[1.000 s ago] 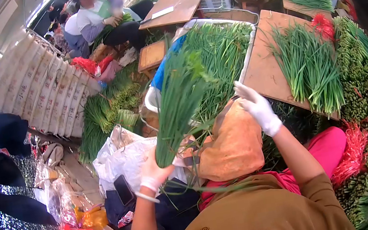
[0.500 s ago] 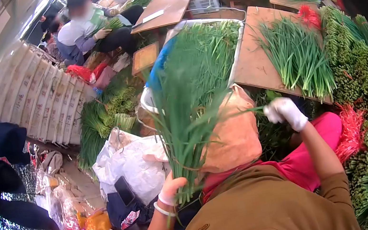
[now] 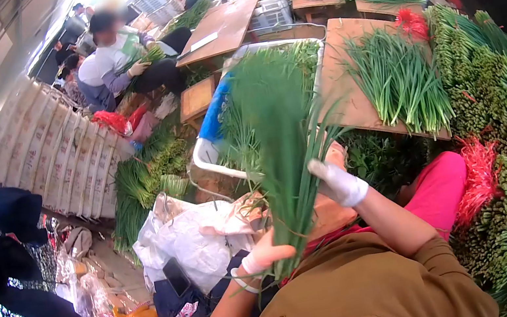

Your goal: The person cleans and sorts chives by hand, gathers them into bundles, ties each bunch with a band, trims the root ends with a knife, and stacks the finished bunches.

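Observation:
A bunch of long green stalks [image 3: 282, 154] stands nearly upright in front of me, its upper part blurred. My left hand [image 3: 268, 253], in a whitish glove, is closed round its lower end. At the bunch's right side is my gloved right hand [image 3: 339, 182], its fingertips against the stalks; whether they grip any is unclear. Behind the bunch, a white crate [image 3: 205, 156] holds more loose greens. An orange cloth [image 3: 328, 213] lies over my lap, partly hidden by the bunch and my right arm.
A board [image 3: 347, 100] at the right carries green stalks [image 3: 397, 79]. Bundled greens [image 3: 493, 120] are piled at the far right, beside red strips [image 3: 477, 179]. White crates [image 3: 53, 150] stand at the left. A co-worker [image 3: 118, 57] sits at the upper left; others are farther back.
My right hand has swung out to the right, then come back to the bunch. My left hand and the bunch's lower end have moved down and right. The view has shifted slightly.

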Action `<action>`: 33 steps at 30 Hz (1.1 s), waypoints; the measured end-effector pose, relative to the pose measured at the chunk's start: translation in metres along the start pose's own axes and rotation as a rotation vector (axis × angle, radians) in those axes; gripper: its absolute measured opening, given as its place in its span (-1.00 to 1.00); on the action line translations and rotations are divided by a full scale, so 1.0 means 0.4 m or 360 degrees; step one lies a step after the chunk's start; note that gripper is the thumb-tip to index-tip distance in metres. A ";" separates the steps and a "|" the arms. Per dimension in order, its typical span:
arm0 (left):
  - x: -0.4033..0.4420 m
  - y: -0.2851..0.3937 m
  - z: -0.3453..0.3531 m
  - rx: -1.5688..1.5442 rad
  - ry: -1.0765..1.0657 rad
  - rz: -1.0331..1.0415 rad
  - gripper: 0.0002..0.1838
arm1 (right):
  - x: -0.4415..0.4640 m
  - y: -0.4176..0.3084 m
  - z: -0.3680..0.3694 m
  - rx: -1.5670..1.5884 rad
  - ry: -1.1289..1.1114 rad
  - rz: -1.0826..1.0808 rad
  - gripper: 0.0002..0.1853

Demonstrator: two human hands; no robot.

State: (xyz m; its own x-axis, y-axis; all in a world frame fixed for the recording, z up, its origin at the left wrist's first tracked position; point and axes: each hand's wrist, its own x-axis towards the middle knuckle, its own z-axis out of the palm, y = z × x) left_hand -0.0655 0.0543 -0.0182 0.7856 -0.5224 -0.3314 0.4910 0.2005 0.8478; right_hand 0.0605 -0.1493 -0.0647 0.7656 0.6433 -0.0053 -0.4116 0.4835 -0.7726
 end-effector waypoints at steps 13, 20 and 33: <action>0.350 0.315 0.052 0.1557 0.0503 0.0480 -0.01 | 0.165 -0.462 0.092 -0.0421 0.0467 -0.0907 -0.63; 0.584 0.526 0.095 0.0982 0.0336 0.1084 -0.22 | 0.226 -0.565 0.046 -0.1081 0.0620 -0.1033 -0.69; 0.687 0.497 0.073 0.1800 0.0603 0.1517 -0.26 | 0.285 -0.574 -0.142 -0.1549 0.0961 -0.1307 -0.72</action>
State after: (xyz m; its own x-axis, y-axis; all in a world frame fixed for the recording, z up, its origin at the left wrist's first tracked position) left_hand 0.2369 -0.0734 0.0712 0.7661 -0.2976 0.5696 -0.6357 -0.4815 0.6034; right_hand 0.2703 -0.2206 0.0760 0.8107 -0.0878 0.5789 0.5610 -0.1665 -0.8109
